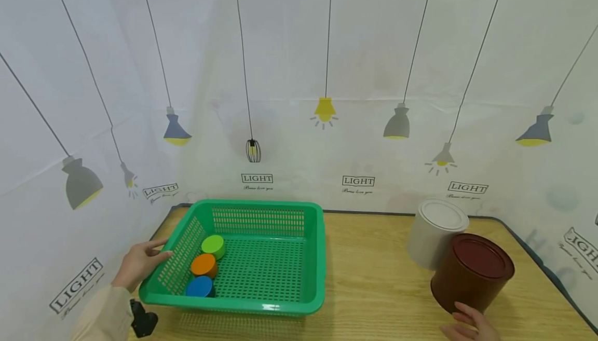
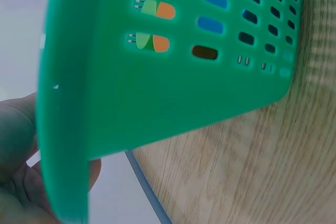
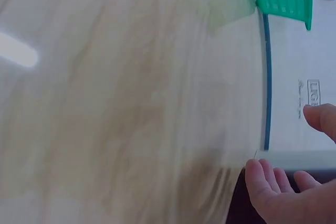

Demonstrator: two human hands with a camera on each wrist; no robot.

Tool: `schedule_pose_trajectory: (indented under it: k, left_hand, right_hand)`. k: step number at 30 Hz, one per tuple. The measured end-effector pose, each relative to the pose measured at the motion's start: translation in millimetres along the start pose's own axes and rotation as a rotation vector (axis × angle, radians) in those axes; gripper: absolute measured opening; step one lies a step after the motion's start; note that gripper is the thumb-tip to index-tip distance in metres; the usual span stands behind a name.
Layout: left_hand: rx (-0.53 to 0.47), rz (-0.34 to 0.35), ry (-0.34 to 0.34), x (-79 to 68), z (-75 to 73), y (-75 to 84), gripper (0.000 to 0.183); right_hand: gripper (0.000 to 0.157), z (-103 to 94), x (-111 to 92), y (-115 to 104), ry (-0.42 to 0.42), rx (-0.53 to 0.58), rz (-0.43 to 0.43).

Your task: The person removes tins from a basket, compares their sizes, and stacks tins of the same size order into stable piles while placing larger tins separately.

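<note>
My left hand (image 1: 141, 264) grips the left rim of a green plastic basket (image 1: 320, 258), which also fills much of the left wrist view. Three short round blocks stand in a row along the basket's left inner side: a lime green block (image 1: 213, 246), an orange block (image 1: 204, 265) and a blue block (image 1: 200, 286). At the lower right, my right hand (image 1: 473, 324) is beside a dark brown can (image 1: 472, 273), its fingers loosely extended and nothing held. Whether its fingertips touch the can I cannot tell.
Behind the brown can, to its left, stands a white can (image 1: 427, 237) with a lid. All of it rests on a wood-patterned tabletop (image 1: 369, 273) with a dark edge. A white sheet (image 1: 299, 45) printed with hanging lamps encloses the back and sides.
</note>
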State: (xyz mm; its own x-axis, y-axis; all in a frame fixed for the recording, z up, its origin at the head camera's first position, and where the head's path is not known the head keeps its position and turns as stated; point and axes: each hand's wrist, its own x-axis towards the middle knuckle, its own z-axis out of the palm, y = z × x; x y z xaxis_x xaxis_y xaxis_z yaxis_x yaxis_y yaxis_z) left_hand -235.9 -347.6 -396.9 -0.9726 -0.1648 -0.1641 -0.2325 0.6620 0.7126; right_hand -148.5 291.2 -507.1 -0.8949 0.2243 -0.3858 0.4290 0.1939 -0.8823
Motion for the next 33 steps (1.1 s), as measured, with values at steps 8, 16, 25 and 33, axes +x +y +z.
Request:
schedule_pose_trajectory:
  k: [8,16,25,33]
  left_hand:
    - [0.002,0.018,0.006,-2.0,-0.9,-1.2,0.059]
    - [0.010,0.016,0.009,-2.5,0.1,1.3,0.058]
    - [0.038,0.060,0.028,-4.6,0.2,3.5,0.058]
    - [0.053,0.055,0.025,-4.1,0.4,0.2,0.057]
  right_hand:
    - [0.070,44.2,-28.3,-53.8,-0.042,-0.085,-0.181]
    - [0.059,73.9,-31.7,-90.7,-0.073,-0.079,-0.363]
    - [0.046,114.1,-29.0,-131.6,-0.109,0.022,-0.590]
    - [0.043,149.6,-29.9,-173.3,-0.225,0.029,-0.653]
